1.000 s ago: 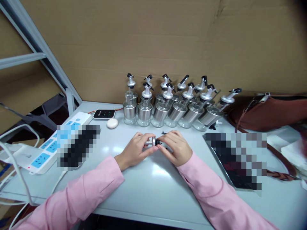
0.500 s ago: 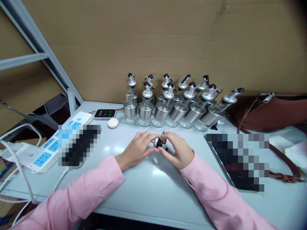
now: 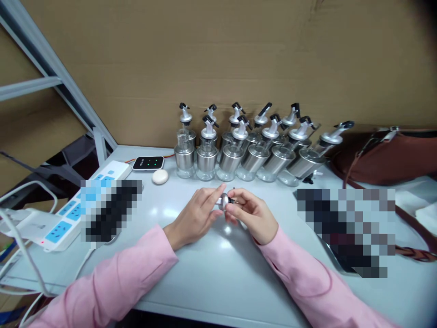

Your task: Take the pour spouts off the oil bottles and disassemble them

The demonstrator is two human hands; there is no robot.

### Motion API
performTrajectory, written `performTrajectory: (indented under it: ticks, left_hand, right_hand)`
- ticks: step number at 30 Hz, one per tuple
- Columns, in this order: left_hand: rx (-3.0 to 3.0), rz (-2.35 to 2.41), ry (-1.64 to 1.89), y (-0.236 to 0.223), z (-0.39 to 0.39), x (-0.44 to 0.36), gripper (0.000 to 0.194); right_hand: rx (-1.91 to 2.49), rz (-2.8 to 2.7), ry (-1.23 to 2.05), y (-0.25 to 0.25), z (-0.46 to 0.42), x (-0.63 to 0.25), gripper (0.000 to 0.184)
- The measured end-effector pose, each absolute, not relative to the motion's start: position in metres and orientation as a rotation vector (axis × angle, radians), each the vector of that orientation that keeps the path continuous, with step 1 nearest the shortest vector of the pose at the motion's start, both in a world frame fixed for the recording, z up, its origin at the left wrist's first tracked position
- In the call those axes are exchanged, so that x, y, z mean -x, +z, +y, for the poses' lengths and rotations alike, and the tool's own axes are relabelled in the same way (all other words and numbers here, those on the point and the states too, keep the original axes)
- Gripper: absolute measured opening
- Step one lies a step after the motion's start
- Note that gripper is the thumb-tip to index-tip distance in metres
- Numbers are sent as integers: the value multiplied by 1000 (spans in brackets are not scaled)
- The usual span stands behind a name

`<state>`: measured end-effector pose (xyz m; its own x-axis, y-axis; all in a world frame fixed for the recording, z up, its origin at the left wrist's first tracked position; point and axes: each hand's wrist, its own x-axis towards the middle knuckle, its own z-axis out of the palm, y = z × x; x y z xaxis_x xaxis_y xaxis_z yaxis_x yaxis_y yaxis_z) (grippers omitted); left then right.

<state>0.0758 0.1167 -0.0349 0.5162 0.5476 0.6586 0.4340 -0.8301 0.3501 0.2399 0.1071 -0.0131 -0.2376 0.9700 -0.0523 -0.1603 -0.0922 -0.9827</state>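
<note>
Between my hands is a silver and black bottle pourer (image 3: 224, 201), lying sideways above the table. My left hand (image 3: 196, 214) is closed on its silver end, fingers over the top and thumb below. My right hand (image 3: 256, 215) pinches the pourer near its black part, which the fingers partly hide. Behind my hands stand several glass oil bottles with steel sleeves in two rows. The front-left bottle (image 3: 185, 157) has a bare glass neck. Other bottles, such as the front one beside it (image 3: 206, 159), carry silver pourers with black caps.
A round white object (image 3: 160, 176) and a small black-faced device (image 3: 148, 163) lie left of the bottles. Further left are a power strip (image 3: 68, 214) with cables and a blurred dark object. To the right lie a blurred dark flat object and a brown bag (image 3: 406, 157).
My right hand's fingers have shifted around the pourer, and its silver disc has turned more into view. My left fingers have straightened somewhat over it. The bottles stand as before.
</note>
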Motion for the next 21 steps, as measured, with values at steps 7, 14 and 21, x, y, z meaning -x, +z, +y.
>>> performTrajectory:
  ticks: [7, 14, 21]
  left_hand:
    - [-2799, 803, 1279, -29, 121, -75, 42]
    - [-3028, 951, 1243, -24, 129, -70, 38]
    - [-3220, 750, 1122, -13, 136, -60, 47]
  right_hand:
    - [914, -1060, 1837, -17, 109, -243, 52]
    - [899, -870, 1960, -11, 104, -239, 52]
    - [878, -876, 1905, -16, 94, -230, 53]
